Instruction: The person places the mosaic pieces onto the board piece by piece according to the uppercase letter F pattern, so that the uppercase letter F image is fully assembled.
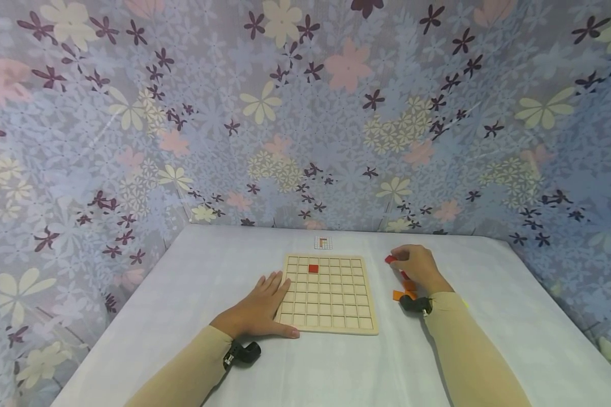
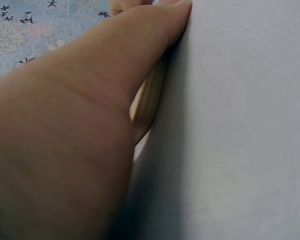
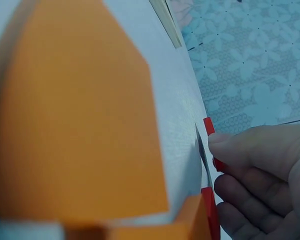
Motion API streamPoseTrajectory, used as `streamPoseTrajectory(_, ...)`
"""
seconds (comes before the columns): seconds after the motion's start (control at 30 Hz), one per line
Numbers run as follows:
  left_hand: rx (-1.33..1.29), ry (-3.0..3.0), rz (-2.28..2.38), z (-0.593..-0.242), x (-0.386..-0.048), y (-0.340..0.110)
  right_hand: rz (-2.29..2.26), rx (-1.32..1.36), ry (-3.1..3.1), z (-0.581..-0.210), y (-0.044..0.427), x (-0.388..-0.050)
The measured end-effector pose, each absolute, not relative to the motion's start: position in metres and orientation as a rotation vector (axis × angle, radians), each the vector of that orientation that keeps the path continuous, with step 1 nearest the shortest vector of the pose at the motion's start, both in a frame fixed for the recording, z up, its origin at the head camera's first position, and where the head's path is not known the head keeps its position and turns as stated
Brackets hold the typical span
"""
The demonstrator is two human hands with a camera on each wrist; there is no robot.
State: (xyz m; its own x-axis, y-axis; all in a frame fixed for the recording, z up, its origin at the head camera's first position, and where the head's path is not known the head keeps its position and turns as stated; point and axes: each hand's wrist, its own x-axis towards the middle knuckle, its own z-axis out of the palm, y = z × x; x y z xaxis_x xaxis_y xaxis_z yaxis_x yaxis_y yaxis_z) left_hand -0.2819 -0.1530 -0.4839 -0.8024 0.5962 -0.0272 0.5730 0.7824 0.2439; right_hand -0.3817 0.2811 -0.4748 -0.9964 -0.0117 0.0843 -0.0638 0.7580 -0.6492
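A pale wooden grid board (image 1: 331, 311) lies flat on the table, with one red square tile (image 1: 313, 268) in its second row from the far edge. My left hand (image 1: 259, 308) rests against the board's near left corner, fingers spread along the left edge and thumb along the near edge. Right of the board, my right hand (image 1: 418, 267) pinches a red tile (image 3: 209, 126) between thumb and fingers. Just below that hand lie another red tile (image 3: 210, 212) and several orange tiles (image 1: 398, 295), partly hidden by the hand and wrist.
A small card (image 1: 323, 243) printed with a coloured grid lies beyond the board's far edge. White cloth (image 1: 183, 271) covers the table. A flowered curtain (image 1: 305, 141) hangs behind it. A bit of yellow (image 1: 465, 304) shows beside the right sleeve.
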Motion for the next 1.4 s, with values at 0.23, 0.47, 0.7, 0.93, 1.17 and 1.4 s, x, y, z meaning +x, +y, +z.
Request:
streamPoseTrajectory(0.23,0.936,2.864,0.329,-0.484,-0.282,-0.153,1.103,0.055,-2.871,-0.473,0.278,-0.381)
streamPoseTrajectory(0.47,0.934,2.866,0.340,-0.484,-0.282,-0.153,1.128,0.044,-2.861,-0.474,0.276,-0.382)
streamPoseTrajectory(0.7,0.935,2.865,0.345,-0.484,-0.281,-0.153,1.154,0.058,-2.869,-0.474,0.276,-0.382)
streamPoseTrajectory(0.93,0.935,2.869,0.341,-0.485,-0.281,-0.154,1.182,0.051,-2.869,-0.473,0.273,-0.383)
streamPoseTrajectory(1.17,0.938,2.863,0.340,-0.484,-0.282,-0.153,1.188,0.094,-2.867,-0.472,0.272,-0.382)
streamPoseTrajectory(1.4,0.927,2.870,0.327,-0.485,-0.281,-0.153,1.147,0.168,-2.850,-0.471,0.268,-0.383)
